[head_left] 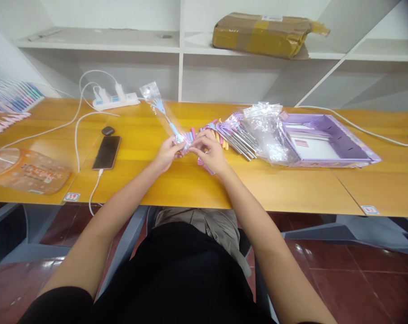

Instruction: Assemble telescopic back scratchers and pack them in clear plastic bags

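A light-blue back scratcher [170, 121] with a hand-shaped head and metal shaft lies inside a long clear plastic bag [151, 91], tilted up to the left. My left hand [169, 154] is closed around its handle end. At the lower end of the bag, the fingers of my right hand [208, 150] pinch the plastic; the exact fingertip contact is small and partly hidden. Just beyond my right hand is a pile of loose back scratchers [235, 137] with purple heads, metal shafts and coloured handles. Part of a pink and purple item [206, 166] shows under my right wrist.
Clear plastic bags [266, 132] are heaped beside a purple open box [355, 155] on the right. A phone [106, 153] on a charging cable, a power strip [118, 101] and an orange plastic bag [42, 173] lie left. A taped parcel [261, 36] rests on the shelf.
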The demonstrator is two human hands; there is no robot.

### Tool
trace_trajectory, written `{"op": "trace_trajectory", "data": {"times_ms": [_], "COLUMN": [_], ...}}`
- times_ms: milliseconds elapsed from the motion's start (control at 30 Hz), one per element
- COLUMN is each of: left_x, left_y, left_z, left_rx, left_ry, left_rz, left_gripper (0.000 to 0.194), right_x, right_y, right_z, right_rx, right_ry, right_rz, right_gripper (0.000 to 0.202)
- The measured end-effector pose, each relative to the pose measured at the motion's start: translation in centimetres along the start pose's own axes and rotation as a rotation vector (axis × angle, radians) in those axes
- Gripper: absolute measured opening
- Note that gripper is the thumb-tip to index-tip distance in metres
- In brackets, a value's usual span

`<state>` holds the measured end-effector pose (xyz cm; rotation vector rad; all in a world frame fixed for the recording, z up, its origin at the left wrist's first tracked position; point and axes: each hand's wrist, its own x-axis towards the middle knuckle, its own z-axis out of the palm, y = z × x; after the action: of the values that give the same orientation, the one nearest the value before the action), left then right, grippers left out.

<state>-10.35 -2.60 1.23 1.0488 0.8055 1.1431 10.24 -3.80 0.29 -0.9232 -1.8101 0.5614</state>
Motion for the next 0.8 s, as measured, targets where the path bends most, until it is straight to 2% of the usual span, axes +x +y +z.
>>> {"op": "trace_trajectory", "data": {"times_ms": [233,467,567,667,800], "left_x": [-0.2,-0.2,0.1,0.4,0.6], "left_y": [0.0,-0.4,-0.7,-0.7,-0.7], "left_z": [0.1,0.1,-0.2,-0.5,-0.9], "left_rx": [-0.021,0.058,0.037,-0.025,-0.058], "left_ry": [-0.027,-0.132,-0.139,-0.128,-0.123], "left_rz": [-0.032,0.065,0.11,0.103,0.075], "left_gripper": [0.026,0.051,0.058,0.063,0.065], "right_x": [0.2,0.3,0.4,0.6,0.8], "right_y": [0.3,0.4,0.8,1.2,1.4], "right_z": [0.0,0.1,0.2,0.0,-0.4], "right_rx": [0.037,0.058,0.159,0.245,0.218], "right_ry": [0.002,0.045,0.074,0.079,0.078], "right_rz": [0.018,0.088,0.099,0.123,0.096], "right_gripper": [0.029,0.03,0.037,0.047,0.052]}}
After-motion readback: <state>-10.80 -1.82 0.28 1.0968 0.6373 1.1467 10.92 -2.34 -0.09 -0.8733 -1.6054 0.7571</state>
